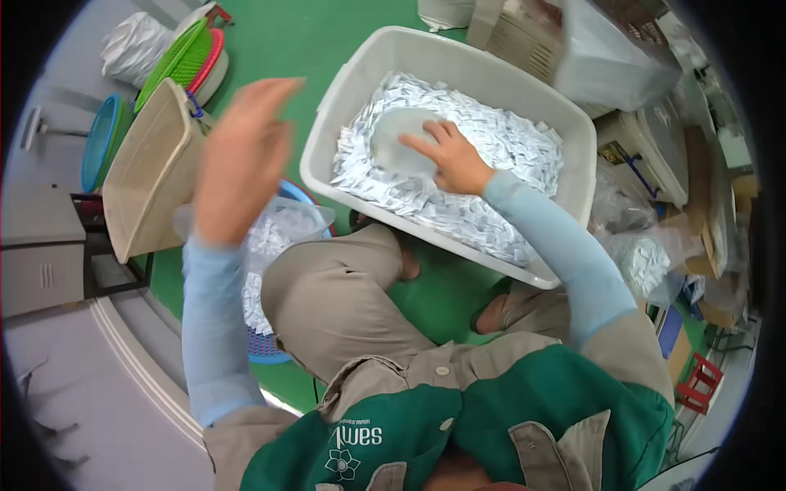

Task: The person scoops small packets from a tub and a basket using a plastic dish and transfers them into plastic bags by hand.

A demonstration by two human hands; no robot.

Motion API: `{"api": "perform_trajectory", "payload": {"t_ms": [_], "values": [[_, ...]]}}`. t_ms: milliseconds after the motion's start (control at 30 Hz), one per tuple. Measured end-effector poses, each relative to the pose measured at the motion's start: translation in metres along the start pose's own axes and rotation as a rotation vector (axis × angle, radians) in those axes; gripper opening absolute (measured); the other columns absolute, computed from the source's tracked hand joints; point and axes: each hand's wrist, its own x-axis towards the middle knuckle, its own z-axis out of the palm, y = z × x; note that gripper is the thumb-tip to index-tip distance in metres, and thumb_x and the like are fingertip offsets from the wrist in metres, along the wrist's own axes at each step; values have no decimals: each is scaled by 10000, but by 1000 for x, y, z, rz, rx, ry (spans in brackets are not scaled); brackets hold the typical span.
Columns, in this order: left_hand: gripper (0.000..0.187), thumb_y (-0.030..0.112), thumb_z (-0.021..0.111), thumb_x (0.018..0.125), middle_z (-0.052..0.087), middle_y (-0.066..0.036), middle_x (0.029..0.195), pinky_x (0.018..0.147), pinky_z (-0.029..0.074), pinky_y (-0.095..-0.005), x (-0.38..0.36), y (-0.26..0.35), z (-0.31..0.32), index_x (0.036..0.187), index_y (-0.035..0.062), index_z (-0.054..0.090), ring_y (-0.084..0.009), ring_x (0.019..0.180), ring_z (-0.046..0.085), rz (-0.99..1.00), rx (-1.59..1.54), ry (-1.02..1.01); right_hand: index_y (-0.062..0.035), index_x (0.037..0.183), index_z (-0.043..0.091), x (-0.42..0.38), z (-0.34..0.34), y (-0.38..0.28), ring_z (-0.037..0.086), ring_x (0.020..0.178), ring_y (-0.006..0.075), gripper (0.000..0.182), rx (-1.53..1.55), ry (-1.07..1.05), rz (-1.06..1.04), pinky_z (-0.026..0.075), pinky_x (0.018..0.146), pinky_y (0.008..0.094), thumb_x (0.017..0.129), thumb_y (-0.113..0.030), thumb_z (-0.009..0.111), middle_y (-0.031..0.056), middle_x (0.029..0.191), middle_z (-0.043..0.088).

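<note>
My right hand (460, 164) is over a round translucent dish (397, 135), its fingers spread and overlapping the dish's right side. The dish lies on a heap of small white packets (499, 139) in a large pale grey tub (454, 47). Raised to the left of the tub is my left hand (246, 164), blurred by motion. Its fingers stretch to the right, apart from the thumb, and nothing shows in them. Beneath that hand, a clear plastic bag (274, 233) of white pieces sits in a blue basket (266, 348) beside my leg.
A beige tub (151, 172) stands tilted at the left, near green (176, 61) and blue (100, 143) baskets. Bags and a lidded container (647, 151) crowd the right side. A red stool (700, 383) stands at the far right on the green floor (286, 41).
</note>
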Motion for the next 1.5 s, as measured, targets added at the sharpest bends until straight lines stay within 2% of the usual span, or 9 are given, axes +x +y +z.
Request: {"api": "perform_trajectory", "payload": {"t_ms": [167, 233, 267, 400, 700, 800, 900, 1233, 1500], "values": [[565, 53, 485, 822, 520, -181, 1156, 818, 483, -429, 13, -82, 209, 1362, 128, 337, -328, 1016, 557, -21, 552, -834, -209, 1306, 439, -71, -57, 3, 419, 1089, 361, 817, 72, 18, 367, 422, 917, 406, 558, -25, 712, 176, 1179, 429], [807, 114, 629, 770, 409, -224, 1296, 872, 464, -432, 1, -99, 230, 1436, 192, 182, -358, 1156, 464, -115, 624, -934, -195, 1326, 400, -87, -49, 14, 414, 1063, 363, 821, -52, 106, 439, 422, 900, 426, 584, -94, 737, 178, 1156, 420], [1384, 204, 899, 410, 307, -267, 1359, 983, 384, -439, -3, -113, 239, 1445, 187, -20, -419, 1229, 351, -110, 616, -1061, -194, 1339, 371, -90, -46, 8, 409, 1046, 365, 836, -53, 96, 606, 423, 885, 437, 591, -133, 739, 180, 1141, 414], [1411, 212, 898, 408, 215, -318, 1396, 987, 384, -460, 1, -101, 237, 1441, 237, -63, -481, 1226, 339, -90, 528, -1056, -198, 1376, 266, -87, -42, -39, 384, 987, 376, 919, 101, -30, 840, 417, 850, 470, 590, -273, 737, 191, 1091, 392], [1213, 114, 779, 501, 115, -298, 1418, 1027, 342, -443, -28, -147, 267, 1444, 236, 26, -467, 1262, 302, -429, -62, -708, -153, 1393, 135, -17, 16, -54, 382, 1028, 466, 999, 679, 250, 1064, 334, 882, 561, 590, -388, 683, 332, 1160, 363], [1115, 118, 759, 508, 220, -268, 1385, 1038, 339, -414, -3, -127, 253, 1440, 192, 152, -430, 1253, 325, -659, -197, -736, -104, 1387, 128, -2, 31, -45, 484, 1033, 398, 964, 992, 368, 1311, 469, 766, 531, 619, -276, 685, 253, 1224, 386], [1028, 186, 777, 536, 290, -266, 1340, 1014, 364, -426, 14, -110, 252, 1413, 173, 242, -409, 1225, 363, -641, -308, -660, -169, 1410, 25, 1, 35, -28, 483, 1036, 383, 970, 1628, 488, 1274, 500, 659, 553, 658, -124, 636, 205, 1278, 330], [925, 465, 715, 690, 102, -323, 1439, 1012, 353, -406, 56, 2, 191, 1431, 190, 236, -453, 1245, 362, -103, -335, -763, -123, 1294, 313, -45, 20, 8, 478, 971, 423, 596, 2009, 494, 1339, 479, 716, 672, 723, 23, 405, 178, 1140, 401], [522, 222, 645, 795, 354, -227, 1377, 1010, 324, -428, 9, 11, 28, 1271, 85, 482, -398, 1240, 368, 106, -10, -193, 45, 942, 421, -67, 13, 16, 495, 990, 455, 265, 2099, 554, 1464, 371, 813, 752, 683, 72, 375, 213, 1028, 431]]}}
